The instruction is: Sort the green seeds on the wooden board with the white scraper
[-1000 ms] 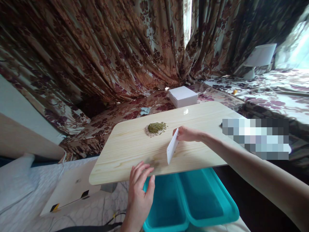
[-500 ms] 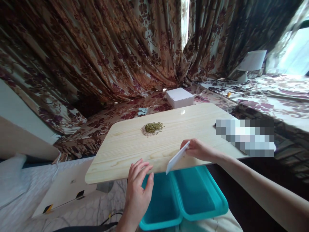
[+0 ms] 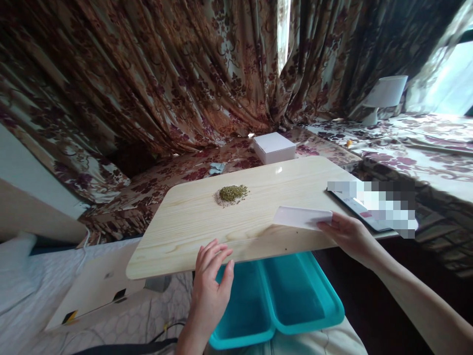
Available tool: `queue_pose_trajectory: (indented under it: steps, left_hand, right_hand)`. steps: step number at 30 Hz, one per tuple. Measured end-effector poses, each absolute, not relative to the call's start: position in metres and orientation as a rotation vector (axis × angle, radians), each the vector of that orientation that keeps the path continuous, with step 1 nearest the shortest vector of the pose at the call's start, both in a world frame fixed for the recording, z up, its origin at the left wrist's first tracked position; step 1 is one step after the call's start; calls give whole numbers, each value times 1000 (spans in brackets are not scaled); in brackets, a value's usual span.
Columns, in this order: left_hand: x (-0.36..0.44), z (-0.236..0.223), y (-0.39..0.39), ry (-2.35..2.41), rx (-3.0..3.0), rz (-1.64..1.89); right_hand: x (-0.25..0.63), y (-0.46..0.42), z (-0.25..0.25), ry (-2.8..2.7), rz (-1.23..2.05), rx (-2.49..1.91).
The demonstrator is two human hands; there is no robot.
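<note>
Here, your right hand [image 3: 347, 234] pinches a white card [image 3: 301, 217], left hand [image 3: 213, 283] loosely open, empty.
Pixelation partly hides a dark-edged device [image 3: 374, 223].

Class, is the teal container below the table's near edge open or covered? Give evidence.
Open: no lid shows over the teal container, and the inner walls of both compartments are visible.

Head cam looking fwd + down from wearer's head, wide FOV; L hand [image 3: 212, 283] + R hand [image 3: 350, 235] showing close, wood-grain tabletop [image 3: 192, 219] filling mid-frame, floral curtains [image 3: 148, 74] hanging farther bk.
</note>
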State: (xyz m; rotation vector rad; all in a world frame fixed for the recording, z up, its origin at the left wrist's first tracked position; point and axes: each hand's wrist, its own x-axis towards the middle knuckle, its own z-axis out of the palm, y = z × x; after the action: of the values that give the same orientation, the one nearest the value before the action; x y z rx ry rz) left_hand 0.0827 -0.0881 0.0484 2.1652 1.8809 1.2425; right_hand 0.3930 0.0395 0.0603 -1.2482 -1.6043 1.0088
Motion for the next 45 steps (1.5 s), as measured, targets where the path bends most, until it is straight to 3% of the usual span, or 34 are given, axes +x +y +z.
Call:
queue_pose_trajectory:
  steps: [21, 33, 45]
  left_hand:
    - [83, 43, -82, 1847, 2166, 1252]
    - [74, 26, -64, 1965, 2146, 1161]
    - [76, 35, -76, 2058, 2255, 835]
  right_hand:
    - [385, -15, 76, -1734, 1104, -1137]
    - [315, 108, 76, -1851, 504, -1144]
    - [278, 150, 60, -2002, 398, -1196]
